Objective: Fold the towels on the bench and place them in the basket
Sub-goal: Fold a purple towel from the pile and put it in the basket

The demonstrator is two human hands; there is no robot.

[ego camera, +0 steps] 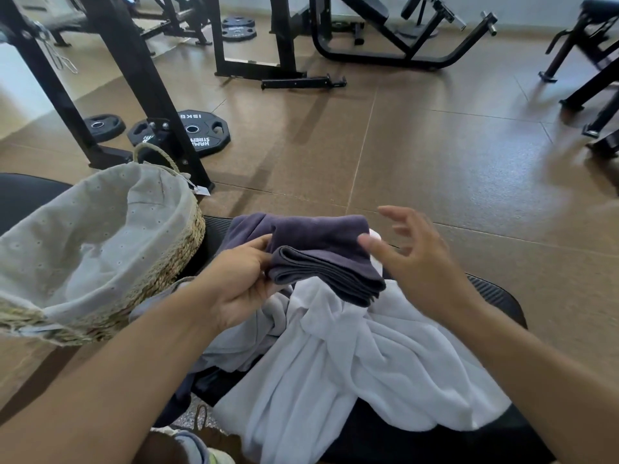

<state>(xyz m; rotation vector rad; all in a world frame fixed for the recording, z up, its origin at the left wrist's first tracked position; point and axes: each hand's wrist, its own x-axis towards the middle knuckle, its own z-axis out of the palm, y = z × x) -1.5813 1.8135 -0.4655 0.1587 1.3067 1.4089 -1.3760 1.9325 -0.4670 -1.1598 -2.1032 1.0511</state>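
Observation:
A folded dark purple-grey towel (321,256) sits in several layers above the pile on the black bench (495,293). My left hand (241,279) grips its left folded edge, thumb on top. My right hand (415,256) hovers at the towel's right end with fingers spread and relaxed, just off the cloth. Under the dark towel lies a crumpled white towel (351,363), and a pale grey towel (241,339) lies to its left. The woven basket (167,279) with a light cloth liner stands at the left, close to my left forearm.
Brown floor tiles stretch beyond the bench. Black gym frames (140,78) and weight plates (201,132) stand behind the basket. More machines (385,38) line the back and the right edge. A shoe (207,453) shows at the bottom.

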